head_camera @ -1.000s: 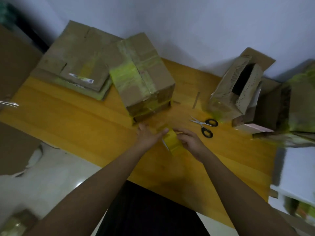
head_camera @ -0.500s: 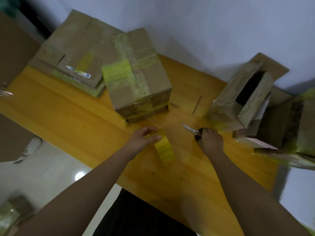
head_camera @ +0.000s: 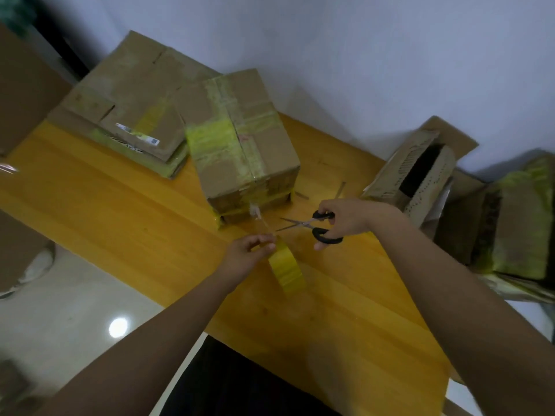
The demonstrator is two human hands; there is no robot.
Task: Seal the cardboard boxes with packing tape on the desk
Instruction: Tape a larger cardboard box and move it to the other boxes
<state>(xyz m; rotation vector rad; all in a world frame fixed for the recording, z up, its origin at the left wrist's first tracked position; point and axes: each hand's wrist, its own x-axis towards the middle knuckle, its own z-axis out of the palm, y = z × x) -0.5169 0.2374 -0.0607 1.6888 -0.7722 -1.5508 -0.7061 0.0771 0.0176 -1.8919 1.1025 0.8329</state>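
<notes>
Cardboard box (head_camera: 240,145), closed and striped with yellowish packing tape along its top seam and around its lower edge, stands on the wooden desk (head_camera: 120,211) near the far side, just ahead of both hands. A clear strip of tape (head_camera: 260,219) runs from the box's near bottom edge down to the tape roll (head_camera: 286,267), which the left hand (head_camera: 249,253) holds above the desk, thumb and fingers pinched at the top of the roll where the strip leaves it. The roll hangs tilted, its yellow outer face turned to the camera.

The right hand (head_camera: 348,219) grips a pair of scissors (head_camera: 312,226) by the black handles, fingers curled through and around the loops. The blades are parted and point left toward the stretched strip, their tips close to it; whether they touch it cannot be told.

Left of the taped box, touching or just beside it, lies a stack of flattened cardboard boxes (head_camera: 126,115) with a white label on top. On the right side of the desk an open box (head_camera: 417,175) lies tipped on its side, its dark mouth facing up and right, and further right sits another taped carton (head_camera: 522,223), blurred at the frame edge. Two thin scraps (head_camera: 340,190) lie on the desk between the taped box and the open one.
</notes>
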